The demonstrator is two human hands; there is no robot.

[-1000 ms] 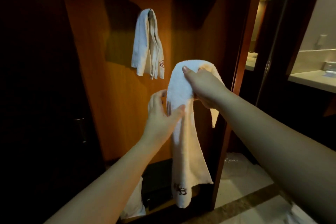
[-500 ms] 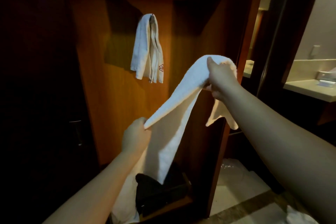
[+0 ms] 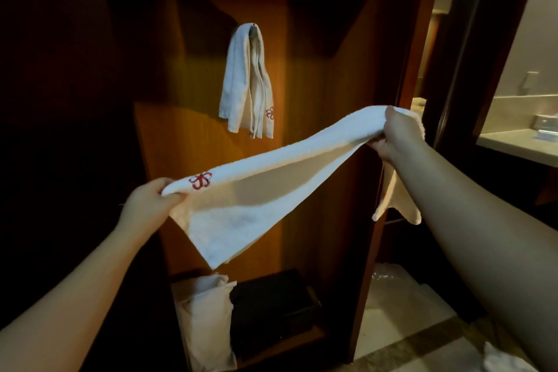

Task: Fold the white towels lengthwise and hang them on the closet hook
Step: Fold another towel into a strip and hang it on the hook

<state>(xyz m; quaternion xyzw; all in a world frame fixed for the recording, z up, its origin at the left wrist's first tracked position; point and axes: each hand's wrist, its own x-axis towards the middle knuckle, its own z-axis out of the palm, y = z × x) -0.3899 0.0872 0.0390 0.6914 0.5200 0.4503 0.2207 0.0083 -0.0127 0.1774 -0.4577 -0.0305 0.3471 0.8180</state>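
Observation:
A white towel [image 3: 271, 178] with a red emblem is stretched between both hands in front of the open wooden closet. My left hand [image 3: 148, 205] grips its lower left end beside the emblem. My right hand [image 3: 398, 133] grips the upper right end, and a loose corner hangs below that wrist. The towel's middle sags in a folded flap. Another folded white towel [image 3: 246, 81] hangs from the closet hook [image 3: 254, 26] on the back panel, above the stretched one.
A white cloth bag [image 3: 205, 320] and a dark box [image 3: 271, 308] sit on the closet floor. The closet's wooden side panel [image 3: 374, 220] stands to the right. Beyond it are a pale tiled floor [image 3: 401, 305] and a bathroom counter [image 3: 519, 145].
My left hand slid down the towel to its emblem end and pulled it out to the left. My right hand rose to the right. The hanging towel became stretched.

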